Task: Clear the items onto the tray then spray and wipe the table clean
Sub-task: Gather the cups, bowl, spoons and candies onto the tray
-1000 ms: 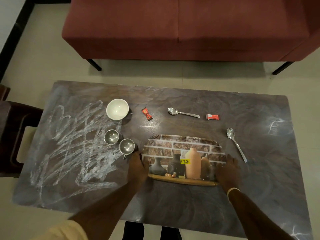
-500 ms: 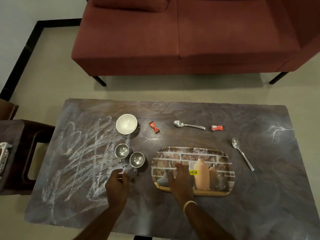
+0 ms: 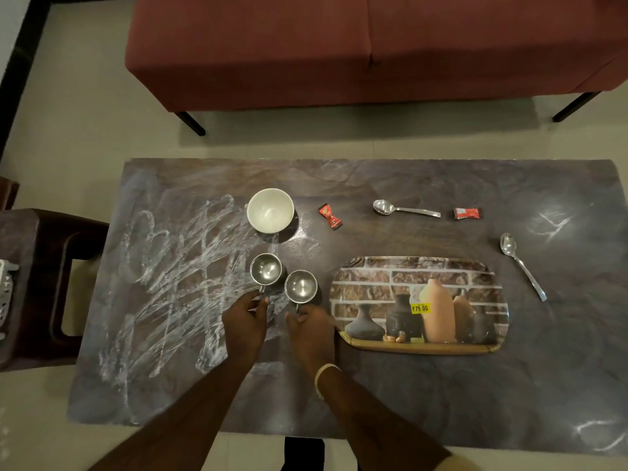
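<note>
Two small steel cups stand side by side on the dark table (image 3: 373,396). My left hand (image 3: 245,322) pinches the handle of the left steel cup (image 3: 266,268). My right hand (image 3: 312,329) grips the handle of the right steel cup (image 3: 300,286). Both cups rest on the table. The printed tray (image 3: 421,266) lies just right of my right hand, with nothing on it. A white bowl (image 3: 270,210) sits behind the cups. Two red candy wrappers (image 3: 329,216) (image 3: 468,213) and two spoons (image 3: 404,209) (image 3: 521,265) lie further back and right.
White chalky smears (image 3: 170,287) cover the left half of the table. A dark brown stool (image 3: 37,287) stands at the left edge, with a white object (image 3: 6,294) on it. A maroon sofa (image 3: 373,45) stands beyond the table.
Both hands left the tray's sides and moved left. The left hand now holds the left cup's handle and the right hand the right cup's handle. The view shifted.
</note>
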Tool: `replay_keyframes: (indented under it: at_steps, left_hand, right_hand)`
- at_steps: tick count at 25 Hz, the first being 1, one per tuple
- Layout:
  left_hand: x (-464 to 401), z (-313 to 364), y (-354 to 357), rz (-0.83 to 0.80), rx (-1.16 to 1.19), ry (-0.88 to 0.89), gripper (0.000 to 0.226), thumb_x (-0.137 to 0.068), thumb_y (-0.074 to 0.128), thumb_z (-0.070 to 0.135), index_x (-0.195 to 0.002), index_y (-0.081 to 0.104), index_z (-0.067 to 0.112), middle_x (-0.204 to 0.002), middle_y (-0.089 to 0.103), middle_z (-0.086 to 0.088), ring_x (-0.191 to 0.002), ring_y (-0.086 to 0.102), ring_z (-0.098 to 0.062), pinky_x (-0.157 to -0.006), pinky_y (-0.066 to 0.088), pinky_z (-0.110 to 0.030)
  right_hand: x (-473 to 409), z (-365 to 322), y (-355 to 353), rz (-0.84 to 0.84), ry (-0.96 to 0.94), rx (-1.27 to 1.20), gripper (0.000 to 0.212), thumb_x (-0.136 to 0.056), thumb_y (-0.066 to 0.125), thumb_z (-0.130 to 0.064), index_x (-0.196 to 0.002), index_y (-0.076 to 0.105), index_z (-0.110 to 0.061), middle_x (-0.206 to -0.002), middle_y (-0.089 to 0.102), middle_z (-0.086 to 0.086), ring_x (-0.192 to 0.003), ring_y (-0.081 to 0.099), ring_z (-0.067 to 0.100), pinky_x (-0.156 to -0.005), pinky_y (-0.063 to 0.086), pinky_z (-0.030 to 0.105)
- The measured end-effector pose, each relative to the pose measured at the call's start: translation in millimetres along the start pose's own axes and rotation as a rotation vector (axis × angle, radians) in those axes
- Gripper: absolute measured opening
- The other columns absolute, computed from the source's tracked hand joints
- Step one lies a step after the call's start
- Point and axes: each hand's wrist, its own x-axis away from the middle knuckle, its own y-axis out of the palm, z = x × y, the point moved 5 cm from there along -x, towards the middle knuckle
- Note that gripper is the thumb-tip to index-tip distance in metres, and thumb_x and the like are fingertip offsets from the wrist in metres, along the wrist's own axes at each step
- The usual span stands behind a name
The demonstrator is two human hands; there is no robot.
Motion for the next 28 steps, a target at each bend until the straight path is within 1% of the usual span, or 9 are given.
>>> replay_keyframes:
  at_steps: [2, 6, 11, 13, 17, 20, 23, 25, 28]
  left_hand:
    - [-1.5, 2.2, 0.3, 0.015, 0.008, 0.007, 0.023, -0.09, 0.065, 0.024, -0.108, 0.071, 0.011, -0.09, 0.074, 0.0, -0.079, 0.068, -0.011, -0.064, 0.043, -0.012]
    - [-8.1, 7.3, 0.3, 0.067, 0.006, 0.022, 0.02, -0.092, 0.063, 0.025, -0.096, 0.074, 0.009, -0.083, 0.076, -0.007, -0.075, 0.071, -0.02, -0.066, 0.045, -0.022]
    - [-6.7, 6.6, 6.5, 0.065, -0.018, 0.044, 0.026, -0.095, 0.058, 0.022, -0.076, 0.071, 0.008, -0.063, 0.069, -0.006, -0.057, 0.063, -0.021, -0.051, 0.036, -0.021]
    - [-4.6, 6.2, 6.1, 0.069, 0.0, 0.029, 0.025, -0.094, 0.058, 0.022, -0.08, 0.072, 0.007, -0.067, 0.071, -0.006, -0.059, 0.064, -0.019, -0.052, 0.037, -0.017]
    - [7.5, 1.2, 2.1, 0.138, 0.038, -0.114, 0.025, -0.091, 0.064, 0.027, -0.095, 0.075, 0.005, -0.08, 0.076, -0.01, -0.073, 0.071, -0.022, -0.066, 0.045, -0.022]
    - [25.1, 10.8, 6.3, 0.157, 0.094, -0.205, 0.023, -0.088, 0.068, 0.024, -0.09, 0.074, 0.002, -0.077, 0.074, -0.011, -0.069, 0.065, -0.018, -0.064, 0.046, -0.023]
    - [36.8, 27.8, 18.2, 0.097, 0.105, -0.146, 0.017, -0.089, 0.067, 0.019, -0.086, 0.076, 0.005, -0.074, 0.074, -0.006, -0.063, 0.061, -0.012, -0.058, 0.037, -0.007]
    - [37.8, 37.3, 21.5, 0.086, 0.105, -0.122, 0.016, -0.09, 0.066, 0.019, -0.088, 0.076, 0.007, -0.077, 0.075, -0.005, -0.064, 0.06, -0.009, -0.059, 0.032, -0.002]
    - [39.5, 61.0, 30.9, 0.022, 0.153, -0.028, 0.014, -0.089, 0.067, 0.018, -0.087, 0.077, 0.01, -0.076, 0.075, -0.002, -0.063, 0.061, -0.005, -0.06, 0.04, -0.001]
  right_hand:
    - [-4.5, 0.6, 3.5, 0.068, -0.001, 0.072, 0.03, -0.085, 0.065, -0.033, -0.063, 0.061, -0.013, -0.063, 0.067, 0.003, -0.054, 0.058, 0.017, -0.051, 0.034, 0.02]
    - [-9.9, 0.1, 7.4, 0.161, 0.034, 0.127, 0.036, -0.089, 0.061, -0.036, -0.066, 0.066, -0.009, -0.065, 0.068, 0.006, -0.06, 0.063, 0.022, -0.054, 0.033, 0.025]
    - [-0.4, -9.0, 9.3, 0.228, 0.031, 0.19, 0.033, -0.092, 0.054, -0.028, -0.065, 0.06, -0.01, -0.066, 0.065, 0.01, -0.058, 0.058, 0.025, -0.055, 0.029, 0.029]
    - [1.5, -10.1, 8.9, 0.244, 0.028, 0.162, 0.032, -0.092, 0.054, -0.028, -0.065, 0.059, -0.011, -0.065, 0.064, 0.01, -0.058, 0.058, 0.025, -0.055, 0.03, 0.029]
    - [4.3, -7.4, 0.4, 0.262, 0.012, 0.1, 0.031, -0.093, 0.056, -0.024, -0.066, 0.061, -0.01, -0.064, 0.063, 0.008, -0.055, 0.05, 0.017, -0.056, 0.034, 0.029]
    - [3.3, -8.5, 1.4, 0.28, -0.038, 0.106, 0.029, -0.091, 0.06, -0.019, -0.064, 0.06, -0.008, -0.062, 0.063, 0.009, -0.053, 0.052, 0.02, -0.054, 0.035, 0.029]
    - [1.3, -12.0, -1.7, 0.3, -0.047, 0.158, 0.029, -0.09, 0.064, -0.022, -0.064, 0.062, -0.01, -0.061, 0.063, 0.007, -0.052, 0.056, 0.02, -0.053, 0.033, 0.026]
    - [1.2, -14.8, -13.5, 0.319, -0.055, 0.158, 0.027, -0.09, 0.063, -0.022, -0.066, 0.063, -0.01, -0.063, 0.065, 0.008, -0.055, 0.059, 0.022, -0.054, 0.036, 0.027]
    - [1.5, -22.6, -43.4, 0.37, -0.08, 0.146, 0.029, -0.091, 0.063, -0.025, -0.066, 0.066, -0.01, -0.064, 0.066, 0.008, -0.057, 0.06, 0.023, -0.057, 0.041, 0.03]
